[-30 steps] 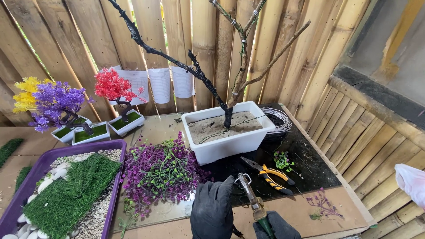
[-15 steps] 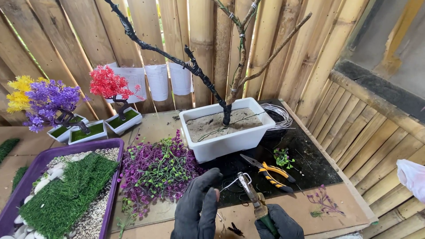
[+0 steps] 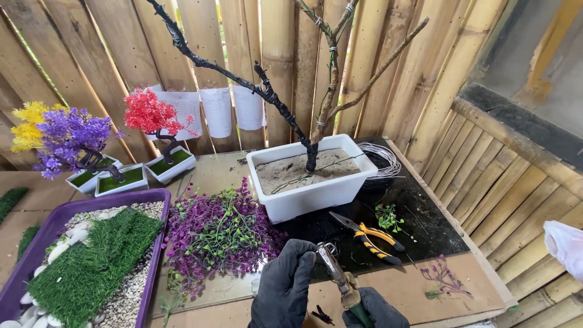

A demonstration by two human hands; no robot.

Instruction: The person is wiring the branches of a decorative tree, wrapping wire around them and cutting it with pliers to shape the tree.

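Both my hands wear black gloves at the bottom centre. My right hand (image 3: 375, 310) grips the green handles of pliers (image 3: 337, 276) pointing up and left. My left hand (image 3: 285, 285) has its fingers at the pliers' jaws, pinching a thin piece of wire there. Just beyond lies a heap of purple and green artificial foliage (image 3: 218, 234). A white rectangular planter (image 3: 316, 191) filled with sand holds a bare wired tree trunk (image 3: 316, 130) with black-wrapped branches.
Orange-handled pliers (image 3: 371, 237) lie on the dark mat right of my hands. A coil of wire (image 3: 379, 159) sits behind the planter. A purple tray (image 3: 54, 225) with fake grass and pebbles is at left. Small flowered bonsai models (image 3: 109, 136) stand by the bamboo wall.
My left hand rose from the table to the pliers' jaws. The pliers have tilted more upright and the view has shifted slightly.
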